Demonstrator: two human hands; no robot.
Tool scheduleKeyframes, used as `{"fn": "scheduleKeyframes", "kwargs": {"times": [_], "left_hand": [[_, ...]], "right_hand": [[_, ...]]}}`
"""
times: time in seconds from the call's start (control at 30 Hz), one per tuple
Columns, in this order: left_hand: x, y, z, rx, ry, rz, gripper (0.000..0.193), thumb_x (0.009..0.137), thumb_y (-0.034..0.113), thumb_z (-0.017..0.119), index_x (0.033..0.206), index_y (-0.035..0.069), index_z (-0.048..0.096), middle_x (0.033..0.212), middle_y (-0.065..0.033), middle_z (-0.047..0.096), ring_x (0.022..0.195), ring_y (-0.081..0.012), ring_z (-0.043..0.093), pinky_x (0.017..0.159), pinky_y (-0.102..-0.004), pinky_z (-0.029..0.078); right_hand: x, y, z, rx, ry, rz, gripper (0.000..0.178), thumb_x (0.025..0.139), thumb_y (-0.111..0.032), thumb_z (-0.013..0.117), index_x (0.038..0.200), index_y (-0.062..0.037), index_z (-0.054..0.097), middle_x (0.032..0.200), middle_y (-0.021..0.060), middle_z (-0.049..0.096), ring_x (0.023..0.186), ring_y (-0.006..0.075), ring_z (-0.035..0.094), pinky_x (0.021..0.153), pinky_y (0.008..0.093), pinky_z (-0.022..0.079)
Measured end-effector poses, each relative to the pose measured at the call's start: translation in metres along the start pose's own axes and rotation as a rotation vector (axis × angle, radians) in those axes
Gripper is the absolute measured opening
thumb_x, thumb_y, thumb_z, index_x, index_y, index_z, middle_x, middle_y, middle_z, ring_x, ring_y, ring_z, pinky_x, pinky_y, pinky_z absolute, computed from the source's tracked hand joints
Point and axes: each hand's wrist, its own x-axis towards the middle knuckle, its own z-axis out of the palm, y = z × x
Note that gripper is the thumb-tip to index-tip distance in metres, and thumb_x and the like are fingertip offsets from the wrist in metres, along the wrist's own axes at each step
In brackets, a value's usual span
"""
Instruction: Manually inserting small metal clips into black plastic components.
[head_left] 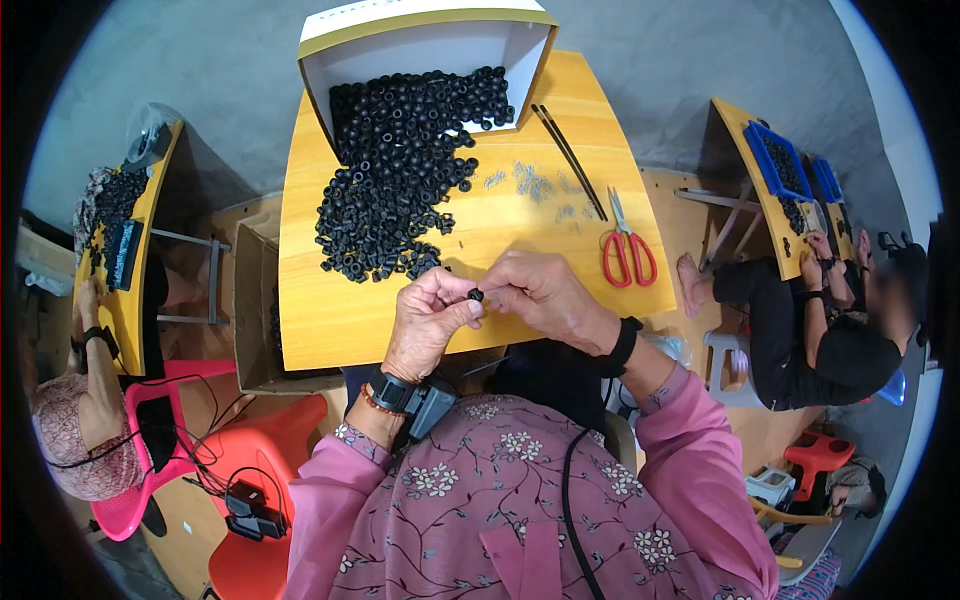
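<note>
My left hand (430, 318) pinches a small black round part (476, 295) between thumb and fingers, above the near edge of the table. Close against it, my right hand (553, 296) has its fingertips pinched together; whatever they hold is too small to make out. Beyond my hands a heap of black ring-shaped parts (385, 215) spills out of a white box (425, 30) tipped on its side. To the right of the heap lie small silvery pieces (533, 182). Red-handled scissors (629, 255) and two thin black sticks (570, 160) rest at the table's right side.
The yellow wooden table (330, 325) stands by a grey wall. A cardboard box (258, 300) is on the floor at its left, with a red chair (262, 480) nearer. People work at tables on both sides; blue trays (778, 160) stand on the right one.
</note>
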Motion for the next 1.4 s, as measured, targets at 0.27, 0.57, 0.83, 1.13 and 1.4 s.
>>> {"fn": "scheduleKeyframes", "kwargs": {"times": [0.27,0.57,0.83,1.13,1.4], "left_hand": [[-0.002,0.006,0.006,-0.007,-0.004,-0.056,0.017,0.086,-0.008,0.071,0.094,0.003,0.062,0.087,-0.0046,0.069,0.073,-0.0098,0.065,0.066,-0.0260,0.058],[-0.001,0.004,0.011,0.067,0.048,-0.119,0.017,0.085,-0.010,0.069,0.097,0.001,0.066,0.087,-0.0060,0.069,0.072,-0.0117,0.066,0.066,-0.0263,0.059],[-0.002,0.009,0.012,-0.071,0.054,-0.245,0.010,0.089,-0.008,0.067,0.096,-0.002,0.067,0.092,-0.0120,0.072,0.079,-0.0182,0.072,0.072,-0.0319,0.064],[-0.002,0.007,0.013,-0.171,0.028,-0.293,0.010,0.093,-0.004,0.062,0.103,-0.001,0.066,0.098,-0.0118,0.071,0.081,-0.0189,0.073,0.072,-0.0315,0.064],[-0.003,0.006,0.013,-0.228,0.097,-0.276,0.011,0.090,-0.003,0.067,0.101,0.000,0.066,0.090,-0.0075,0.069,0.076,-0.0144,0.068,0.067,-0.0278,0.060]], "right_hand": [[-0.002,-0.006,-0.001,-0.155,0.027,-0.110,0.006,0.085,-0.002,0.069,0.090,-0.0026,0.065,0.082,0.0097,0.060,0.080,0.0280,0.061,0.070,0.0373,0.049],[-0.004,-0.001,-0.006,-0.215,-0.032,-0.119,0.007,0.087,-0.001,0.069,0.093,-0.0024,0.065,0.088,0.0089,0.061,0.081,0.0257,0.062,0.070,0.0342,0.050],[-0.006,-0.007,-0.012,-0.179,-0.056,-0.101,0.006,0.088,-0.001,0.068,0.093,-0.0006,0.066,0.087,0.0091,0.059,0.080,0.0259,0.061,0.070,0.0341,0.049],[-0.014,0.004,-0.009,-0.075,-0.021,-0.070,0.018,0.086,-0.001,0.072,0.104,-0.0034,0.071,0.093,0.0072,0.061,0.084,0.0207,0.063,0.072,0.0305,0.051],[-0.020,-0.016,0.000,-0.072,0.000,0.061,0.038,0.084,-0.011,0.077,0.118,-0.0020,0.063,0.096,0.0116,0.058,0.080,0.0239,0.065,0.068,0.0326,0.053]]}}
